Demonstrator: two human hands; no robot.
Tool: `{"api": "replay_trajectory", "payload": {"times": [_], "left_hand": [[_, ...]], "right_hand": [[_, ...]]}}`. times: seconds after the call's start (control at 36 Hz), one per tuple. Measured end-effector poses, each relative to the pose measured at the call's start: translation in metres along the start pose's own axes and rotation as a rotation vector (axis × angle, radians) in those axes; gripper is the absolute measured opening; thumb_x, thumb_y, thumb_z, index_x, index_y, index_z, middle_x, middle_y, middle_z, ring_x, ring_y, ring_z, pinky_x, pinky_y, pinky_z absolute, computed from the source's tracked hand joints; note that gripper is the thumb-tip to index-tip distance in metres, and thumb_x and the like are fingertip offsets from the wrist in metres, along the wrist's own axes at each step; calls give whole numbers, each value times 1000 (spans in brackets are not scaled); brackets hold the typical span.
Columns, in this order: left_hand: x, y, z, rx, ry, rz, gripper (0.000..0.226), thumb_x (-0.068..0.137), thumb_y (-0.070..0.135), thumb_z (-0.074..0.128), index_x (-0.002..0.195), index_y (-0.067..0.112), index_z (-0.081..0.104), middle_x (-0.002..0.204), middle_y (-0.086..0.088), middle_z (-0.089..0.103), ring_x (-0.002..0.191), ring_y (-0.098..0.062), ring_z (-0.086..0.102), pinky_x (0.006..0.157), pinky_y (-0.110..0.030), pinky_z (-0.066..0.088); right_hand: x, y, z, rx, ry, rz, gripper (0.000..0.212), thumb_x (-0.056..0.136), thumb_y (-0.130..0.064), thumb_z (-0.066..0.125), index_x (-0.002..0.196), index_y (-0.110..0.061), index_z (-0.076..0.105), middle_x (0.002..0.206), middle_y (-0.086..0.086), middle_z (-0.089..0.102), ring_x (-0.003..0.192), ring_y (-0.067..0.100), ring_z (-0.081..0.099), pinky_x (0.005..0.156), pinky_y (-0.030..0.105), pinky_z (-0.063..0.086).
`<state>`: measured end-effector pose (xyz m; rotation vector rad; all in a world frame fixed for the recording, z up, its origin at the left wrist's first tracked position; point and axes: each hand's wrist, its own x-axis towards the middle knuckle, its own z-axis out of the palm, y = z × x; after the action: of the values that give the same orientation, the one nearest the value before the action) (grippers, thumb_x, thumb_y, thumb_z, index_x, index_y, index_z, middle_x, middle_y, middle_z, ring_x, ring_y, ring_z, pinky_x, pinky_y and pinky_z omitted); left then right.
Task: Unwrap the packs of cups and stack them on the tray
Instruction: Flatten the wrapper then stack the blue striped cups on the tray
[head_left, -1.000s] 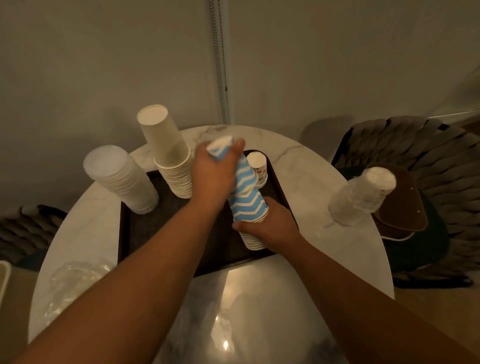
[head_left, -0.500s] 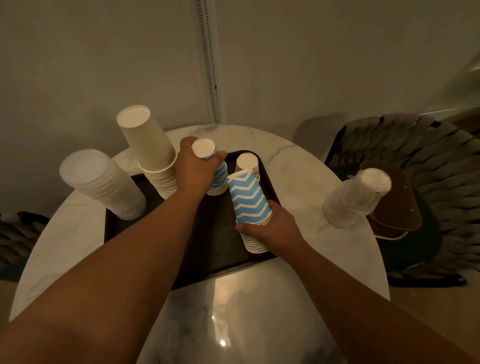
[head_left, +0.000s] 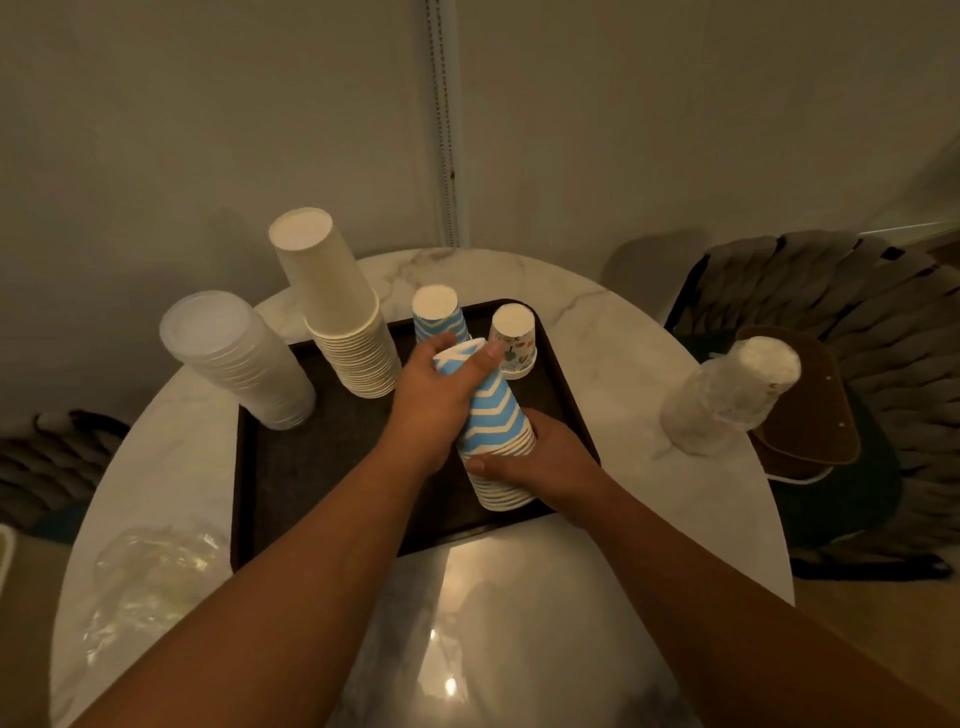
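A dark tray (head_left: 311, 467) lies on the round marble table (head_left: 597, 322). On its right side stands an upside-down stack of blue-and-white zigzag cups (head_left: 493, 415). My left hand (head_left: 436, 395) grips the top cup of that stack. My right hand (head_left: 545, 462) holds the stack low down, near its rims. A lone zigzag cup (head_left: 436, 312) stands behind my left hand, next to a small patterned cup (head_left: 511, 338). A tall white paper cup stack (head_left: 337, 306) and a clear plastic cup stack (head_left: 234, 358) stand at the tray's back left.
A wrapped pack of cups (head_left: 727, 395) stands on the table right of the tray. Crumpled clear wrapping (head_left: 150, 577) lies at the table's front left. A woven chair (head_left: 857, 322) with a brown cushion stands to the right, and a wall is close behind the table.
My left hand let go of the single zigzag cup at the tray's back and came back to grip the top of the stack that my right hand holds.
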<state>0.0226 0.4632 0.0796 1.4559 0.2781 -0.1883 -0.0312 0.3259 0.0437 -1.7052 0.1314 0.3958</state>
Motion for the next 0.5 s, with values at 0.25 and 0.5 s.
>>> {"api": "replay_trajectory", "payload": {"times": [0.25, 0.5], "left_hand": [[-7, -2, 11, 166, 187, 100, 39, 71, 42, 84, 98, 28, 59, 98, 4, 72, 89, -12, 71, 87, -42, 58], [31, 73, 7, 178, 296, 490, 50, 65, 52, 79, 99, 28, 52, 93, 10, 66, 85, 0, 66, 80, -25, 53]], "right_hand": [[-2, 12, 14, -140, 165, -78, 59, 56, -35, 93, 107, -30, 64, 99, -14, 71, 90, -3, 66, 82, 17, 52], [10, 28, 10, -28, 245, -106, 58, 58, -19, 93, 103, -33, 59, 95, -15, 70, 86, -5, 66, 72, 9, 49]]}}
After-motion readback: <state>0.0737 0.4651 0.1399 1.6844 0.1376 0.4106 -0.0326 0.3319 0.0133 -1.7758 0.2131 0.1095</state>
